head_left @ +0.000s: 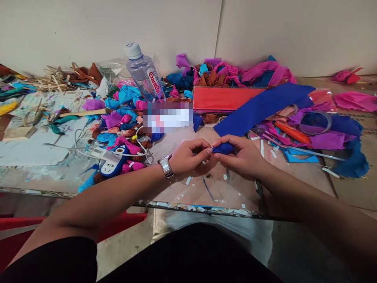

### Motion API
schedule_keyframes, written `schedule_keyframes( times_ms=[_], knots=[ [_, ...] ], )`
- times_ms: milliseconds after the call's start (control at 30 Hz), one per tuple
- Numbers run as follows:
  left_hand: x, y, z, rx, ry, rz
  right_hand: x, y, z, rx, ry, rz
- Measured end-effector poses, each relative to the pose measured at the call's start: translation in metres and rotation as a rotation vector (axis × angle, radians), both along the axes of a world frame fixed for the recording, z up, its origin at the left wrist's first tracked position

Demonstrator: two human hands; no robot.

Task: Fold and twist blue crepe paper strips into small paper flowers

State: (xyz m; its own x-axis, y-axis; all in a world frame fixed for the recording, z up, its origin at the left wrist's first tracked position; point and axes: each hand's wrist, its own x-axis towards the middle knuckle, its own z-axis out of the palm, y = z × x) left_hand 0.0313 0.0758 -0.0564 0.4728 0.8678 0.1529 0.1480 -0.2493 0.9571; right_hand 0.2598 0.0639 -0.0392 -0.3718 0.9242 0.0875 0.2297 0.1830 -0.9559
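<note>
Over on the left a white board (32, 151) lies flat on the table, a small wooden block (20, 133) resting on its left part and a heap of thin wooden sticks (60, 81) at its far side. Just right of it, toward the near edge, I see a blue-and-white power strip (113, 163) with a pale cord looping around it, pressed up against a litter of crumpled pink, purple, brown and light-blue pieces (118, 118). A capped bottle (144, 74) leans at the far side of that litter, and right of its base sits a rectangle (167, 118) blurred beyond reading.

Next comes the person's left hand (188, 156), a metal watch (166, 166) on its wrist, thumb and fingertips pinching the left end of a bunched dark-blue piece (223, 148). That piece is held at the middle of the table, near side, between both hands. The right hand (243, 154) grips its right end, thumb below and fingers above.

Beyond them lies a flat red package (226, 98), a long blue strip (259, 110) slanting across its right end. Farther right are an orange tool (293, 132), a ring-shaped roll (314, 133) and a crumpled teal sheet (352, 159).
</note>
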Motion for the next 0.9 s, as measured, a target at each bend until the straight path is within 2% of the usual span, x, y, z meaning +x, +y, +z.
schedule_keyframes(
  times_ms=[400, 700, 900],
  knots=[
    [0.000, 0.001, -0.001, 0.037, -0.003, -0.016, 0.001, 0.002, -0.001, 0.028, 0.038, 0.013],
    [-0.002, 0.002, -0.002, 0.056, 0.006, -0.057, -0.002, 0.002, 0.005, -0.135, 0.223, -0.025],
    [-0.003, 0.002, -0.001, 0.050, -0.027, -0.138, -0.001, 0.003, 0.008, -0.239, 0.236, 0.059]
  ],
)
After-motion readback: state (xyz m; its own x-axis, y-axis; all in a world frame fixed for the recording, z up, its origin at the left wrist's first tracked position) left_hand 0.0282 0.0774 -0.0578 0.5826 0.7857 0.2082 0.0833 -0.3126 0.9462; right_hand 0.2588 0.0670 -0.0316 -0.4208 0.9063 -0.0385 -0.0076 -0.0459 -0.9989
